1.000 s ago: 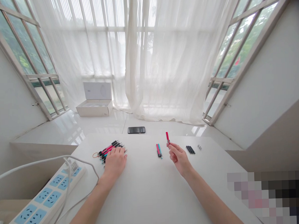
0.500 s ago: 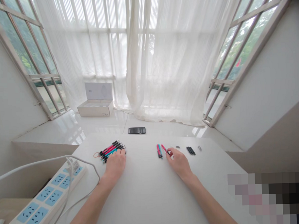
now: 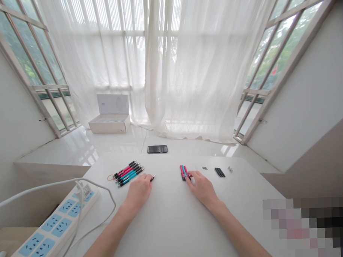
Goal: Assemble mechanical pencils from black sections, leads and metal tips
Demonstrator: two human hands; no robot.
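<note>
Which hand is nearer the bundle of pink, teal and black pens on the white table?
Left. The left hand rests just right of the bundle of pink, teal and black pens, close by; the right hand is farther right, fingertips at the separate pink and teal pens.

Slim plastic pens (image 3: pixel 128 172) are coloured pink, teal and black; the surface (image 3: pixel 171 218) is finished plain white; the rectangular phone (image 3: pixel 157 149), black.

I see daylight pouring through sheer white curtains (image 3: pixel 186 68) over tall grey-framed windows (image 3: pixel 281 46). Green leaves show outside. Plain white walls (image 3: pixel 314 101) flank a glossy white tiled floor (image 3: pixel 76 146), and a smooth white rectangular table (image 3: pixel 169 218) fills my foreground.
</note>
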